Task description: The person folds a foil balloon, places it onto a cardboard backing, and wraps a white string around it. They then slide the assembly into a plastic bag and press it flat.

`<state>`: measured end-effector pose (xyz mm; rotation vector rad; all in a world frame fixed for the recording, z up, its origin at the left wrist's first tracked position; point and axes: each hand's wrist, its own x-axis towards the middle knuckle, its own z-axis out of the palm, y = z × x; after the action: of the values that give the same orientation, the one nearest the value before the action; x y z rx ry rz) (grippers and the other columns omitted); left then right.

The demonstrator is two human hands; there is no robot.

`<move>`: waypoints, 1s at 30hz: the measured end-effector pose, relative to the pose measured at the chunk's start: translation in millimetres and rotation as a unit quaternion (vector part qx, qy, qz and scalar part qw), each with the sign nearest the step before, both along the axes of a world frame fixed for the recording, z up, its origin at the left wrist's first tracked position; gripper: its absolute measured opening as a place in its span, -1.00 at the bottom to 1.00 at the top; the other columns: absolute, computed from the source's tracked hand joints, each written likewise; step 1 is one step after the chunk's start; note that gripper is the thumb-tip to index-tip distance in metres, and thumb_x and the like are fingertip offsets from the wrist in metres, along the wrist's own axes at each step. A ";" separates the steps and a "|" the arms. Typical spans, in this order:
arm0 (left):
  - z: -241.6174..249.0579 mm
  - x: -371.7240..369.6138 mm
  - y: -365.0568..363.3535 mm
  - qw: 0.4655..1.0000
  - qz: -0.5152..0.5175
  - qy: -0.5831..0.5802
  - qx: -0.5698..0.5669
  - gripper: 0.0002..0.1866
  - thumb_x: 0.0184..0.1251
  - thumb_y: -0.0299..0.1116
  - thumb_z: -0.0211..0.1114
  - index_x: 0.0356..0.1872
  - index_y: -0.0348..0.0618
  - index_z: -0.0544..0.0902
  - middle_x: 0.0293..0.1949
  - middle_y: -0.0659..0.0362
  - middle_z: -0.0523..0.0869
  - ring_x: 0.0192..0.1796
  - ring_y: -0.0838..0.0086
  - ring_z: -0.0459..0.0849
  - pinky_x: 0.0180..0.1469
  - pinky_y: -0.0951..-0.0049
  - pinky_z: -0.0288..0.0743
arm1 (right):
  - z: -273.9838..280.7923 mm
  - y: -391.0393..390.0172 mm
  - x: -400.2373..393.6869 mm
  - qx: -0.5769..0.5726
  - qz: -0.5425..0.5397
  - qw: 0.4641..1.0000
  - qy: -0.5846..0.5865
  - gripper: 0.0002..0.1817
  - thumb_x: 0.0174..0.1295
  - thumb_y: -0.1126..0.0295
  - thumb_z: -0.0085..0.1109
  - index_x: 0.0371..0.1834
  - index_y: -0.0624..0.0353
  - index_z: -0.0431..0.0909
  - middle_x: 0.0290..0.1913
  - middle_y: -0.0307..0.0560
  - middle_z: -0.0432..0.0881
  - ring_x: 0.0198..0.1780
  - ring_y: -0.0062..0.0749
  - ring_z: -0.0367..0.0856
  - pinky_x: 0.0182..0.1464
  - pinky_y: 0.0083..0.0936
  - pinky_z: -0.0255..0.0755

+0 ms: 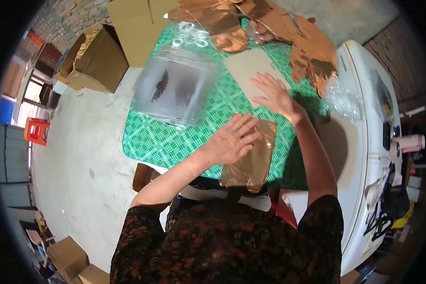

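My left hand point(232, 139) lies across the upper left part of a shiny copper-coloured foil bag point(251, 165), fingers stretched out. The bag is flat at the near edge of the table. My right hand point(277, 97) is over the near right part of a beige card sheet point(244, 68), its fingers spread and nothing in them. Left of the sheet is a stack of clear plastic bags point(180, 87) with dark printed patches. Behind that stack sits a cluster of white rings point(190, 35).
A green checked tablecloth point(146, 139) covers the table. Crumpled copper-coloured foil point(312, 45) is heaped along its far right edge, beside clear plastic wrap point(343, 102). A white appliance point(371, 94) stands at the right. Cardboard box point(99, 64) and red stool point(37, 131) are at the left.
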<state>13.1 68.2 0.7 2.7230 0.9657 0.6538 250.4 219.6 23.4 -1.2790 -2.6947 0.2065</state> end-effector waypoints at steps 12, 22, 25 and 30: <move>-8.2 1.5 -5.8 0.999 0.022 0.028 0.005 -0.43 0.67 -0.02 0.19 0.59 0.06 0.55 0.74 -0.02 0.28 0.79 0.03 0.16 0.81 -0.10 -0.06 | 29.9 33.9 -7.5 0.011 0.120 0.985 0.127 -0.87 0.39 0.43 0.28 -0.07 0.13 0.75 0.01 -0.04 0.82 0.12 0.03 0.75 0.30 -0.09 0.57; -8.9 2.3 -5.2 0.999 0.019 0.030 -0.015 -0.42 0.73 -0.01 0.06 0.64 0.08 0.50 0.75 -0.01 0.27 0.81 0.05 0.10 0.83 -0.06 -0.13 | -9.8 136.6 -201.4 0.194 0.010 0.970 0.147 -0.82 0.39 0.26 0.38 -0.05 0.03 0.79 -0.02 -0.06 0.76 0.14 0.03 0.67 0.13 -0.02 0.56; -13.1 2.7 -2.7 0.999 0.018 0.028 -0.012 -0.41 0.76 0.00 -0.01 0.65 0.08 0.49 0.74 -0.01 0.29 0.81 0.06 0.10 0.84 -0.05 -0.18 | -19.1 138.9 -211.7 0.177 -0.024 0.973 0.145 -0.87 0.36 0.29 0.42 -0.12 0.02 0.76 0.06 -0.11 0.75 0.15 0.01 0.65 0.13 -0.02 0.56; -4.4 1.1 -3.5 0.998 0.019 0.053 -0.008 -0.42 0.74 -0.01 0.03 0.65 0.08 0.50 0.73 -0.02 0.31 0.80 0.04 0.12 0.83 -0.07 -0.13 | -13.7 134.2 -195.1 0.179 -0.013 0.970 0.166 -0.90 0.37 0.36 0.37 -0.20 0.11 0.69 -0.07 -0.06 0.77 0.04 0.01 0.69 0.08 -0.07 0.59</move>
<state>14.2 64.7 -3.7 2.7568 1.0448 0.5098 55.3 353.8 9.7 -1.0612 -2.2977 -0.0642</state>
